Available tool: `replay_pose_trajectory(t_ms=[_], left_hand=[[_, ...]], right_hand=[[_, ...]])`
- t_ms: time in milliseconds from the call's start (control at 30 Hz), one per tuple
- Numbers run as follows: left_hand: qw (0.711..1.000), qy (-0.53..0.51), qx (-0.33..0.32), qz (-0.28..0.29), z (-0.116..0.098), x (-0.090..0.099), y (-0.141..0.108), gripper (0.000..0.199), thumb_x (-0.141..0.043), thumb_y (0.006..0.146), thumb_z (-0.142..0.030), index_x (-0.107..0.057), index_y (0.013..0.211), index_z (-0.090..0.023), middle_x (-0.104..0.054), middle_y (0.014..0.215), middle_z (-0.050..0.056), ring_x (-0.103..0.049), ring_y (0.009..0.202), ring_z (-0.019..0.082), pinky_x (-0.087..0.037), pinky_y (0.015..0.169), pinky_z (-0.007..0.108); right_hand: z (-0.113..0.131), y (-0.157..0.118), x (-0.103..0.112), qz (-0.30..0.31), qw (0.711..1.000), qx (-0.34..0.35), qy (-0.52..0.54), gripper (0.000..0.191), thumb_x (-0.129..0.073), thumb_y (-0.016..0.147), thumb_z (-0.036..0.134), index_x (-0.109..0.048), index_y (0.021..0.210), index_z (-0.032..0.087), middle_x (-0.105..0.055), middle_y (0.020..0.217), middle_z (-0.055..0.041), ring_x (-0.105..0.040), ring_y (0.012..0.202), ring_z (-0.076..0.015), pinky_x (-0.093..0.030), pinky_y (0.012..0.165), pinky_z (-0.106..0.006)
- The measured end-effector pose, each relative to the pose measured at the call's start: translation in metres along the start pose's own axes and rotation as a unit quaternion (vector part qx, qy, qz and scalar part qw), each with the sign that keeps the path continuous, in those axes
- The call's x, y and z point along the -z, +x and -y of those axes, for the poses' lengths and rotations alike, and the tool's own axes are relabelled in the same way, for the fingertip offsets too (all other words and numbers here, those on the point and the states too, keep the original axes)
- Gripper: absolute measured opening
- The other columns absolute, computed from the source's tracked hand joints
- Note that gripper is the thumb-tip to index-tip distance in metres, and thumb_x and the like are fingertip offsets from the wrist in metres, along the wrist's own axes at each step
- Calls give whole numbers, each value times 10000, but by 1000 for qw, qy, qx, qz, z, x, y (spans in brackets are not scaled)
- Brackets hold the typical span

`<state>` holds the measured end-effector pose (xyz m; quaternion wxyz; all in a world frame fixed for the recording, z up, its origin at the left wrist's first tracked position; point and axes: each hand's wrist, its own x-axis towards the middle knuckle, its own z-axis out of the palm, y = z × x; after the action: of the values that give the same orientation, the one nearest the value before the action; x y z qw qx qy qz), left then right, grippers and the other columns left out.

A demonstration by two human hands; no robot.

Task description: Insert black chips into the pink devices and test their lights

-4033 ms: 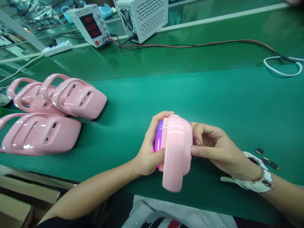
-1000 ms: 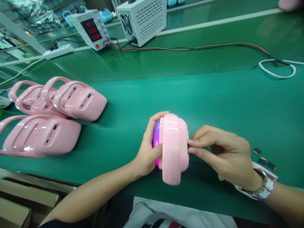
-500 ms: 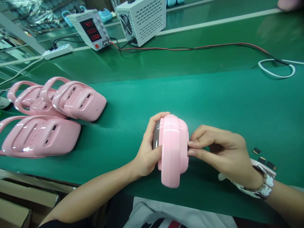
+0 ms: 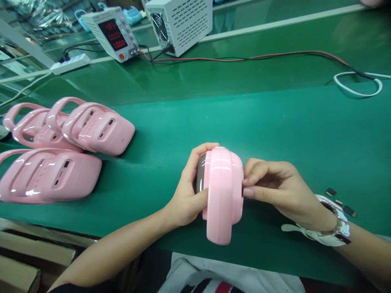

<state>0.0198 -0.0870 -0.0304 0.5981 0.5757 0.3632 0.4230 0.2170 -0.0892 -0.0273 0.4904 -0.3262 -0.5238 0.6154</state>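
My left hand (image 4: pixel 192 191) is wrapped round a pink portable speaker (image 4: pixel 220 195), holding it upright on edge above the green mat. The speaker's dark front faces left, and its carrying handle runs towards me. At the right-hand face, thumb and fingertips of my right hand (image 4: pixel 271 183) pinch a small dark memory card (image 4: pixel 243 191) against the shell; most of that card is hidden. Several loose memory cards (image 4: pixel 331 191) lie by my right wrist, partly behind the watch (image 4: pixel 332 228).
More pink speakers (image 4: pixel 113 136) lie in a group at the left, with ports facing up. A power supply with red digits (image 4: pixel 113 34) and a vented grey box (image 4: pixel 183 26) stand at the back. Red and black leads (image 4: pixel 244 60) cross behind. Cardboard boxes (image 4: pixel 33 252) sit lower left.
My right hand has shifted slightly, its fingers still at the speaker's right face and its wrist turned. The speaker stays nearly in place in my left hand. The view has tilted slightly.
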Motion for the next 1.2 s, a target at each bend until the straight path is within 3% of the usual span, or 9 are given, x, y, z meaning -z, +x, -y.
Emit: replay_pose_trajectory(t_ms=[133,267,900,1200], left_hand=[[1000,6,-30,1,-2,0,1,562,-730,738,-334,-482,1242,-314,-524,1138,2,-511,954,188,-428,862,332],[999,5,-39,3,-2,0,2,565,-737,730,-355,-491,1237,-313,-507,1208,0,-502,1033,199,-413,916,332],[999,2,-36,-1,-1,-1,2,572,-732,738,-402,-478,1240,-300,-523,1110,15,-504,924,190,-423,819,323],[999,2,-40,7,-1,-1,1,570,-735,736,-340,-485,1248,-330,-507,1192,-10,-504,1020,190,-420,895,316]], right_hand=[[0,1,2,19,999,-14,31,204,-769,680,22,-739,697,223,-661,686,16,-626,628,-81,-538,566,-168],[-1,0,4,32,998,-28,46,191,-772,689,35,-735,698,223,-659,707,14,-628,636,-86,-549,566,-178],[0,0,2,28,999,-24,33,173,-772,689,53,-726,697,219,-653,699,16,-615,632,-83,-543,572,-178],[1,0,2,20,999,-19,18,145,-786,688,91,-720,675,220,-656,684,8,-614,608,-95,-548,540,-189]])
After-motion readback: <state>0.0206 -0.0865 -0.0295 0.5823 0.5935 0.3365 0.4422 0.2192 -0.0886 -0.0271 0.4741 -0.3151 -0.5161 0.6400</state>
